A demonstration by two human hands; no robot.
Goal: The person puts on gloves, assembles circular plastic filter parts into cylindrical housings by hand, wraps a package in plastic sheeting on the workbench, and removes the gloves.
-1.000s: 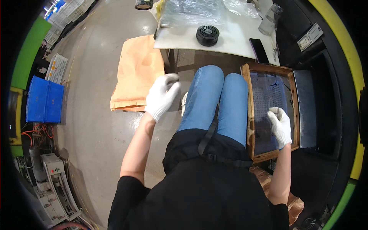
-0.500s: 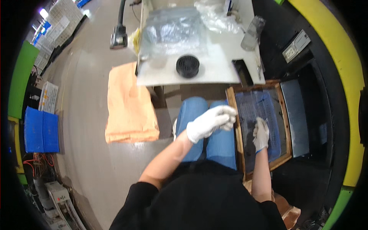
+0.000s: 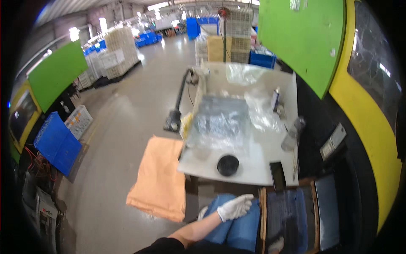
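My left hand (image 3: pixel 236 208), in a white glove, lies over my jeans (image 3: pixel 243 230) with its fingers loosely stretched and nothing seen in them. My right hand (image 3: pixel 277 244), also gloved, shows only in part and blurred at the lower edge. It is over the wood-framed opening (image 3: pixel 263 216) at my right, by the blue crate (image 3: pixel 299 211) inside the frame; its fingers cannot be made out. On the white worktable (image 3: pixel 253 169) ahead sit a round black part (image 3: pixel 228 165), a stack of clear plastic bags (image 3: pixel 222 122) and a dark phone (image 3: pixel 278 175) at the front edge.
A folded orange sack (image 3: pixel 160 178) lies left of the table, below a black lamp head (image 3: pixel 172 121). A clear bottle (image 3: pixel 293 134) stands at the table's right side. Green and yellow machine panels (image 3: pixel 359 84) rise on the right; a blue bin (image 3: pixel 58 143) is at far left.
The view has tilted up, so the hall beyond the table shows. My left hand has lowered from near the wooden frame onto my thigh. My right hand has slipped mostly out of view.
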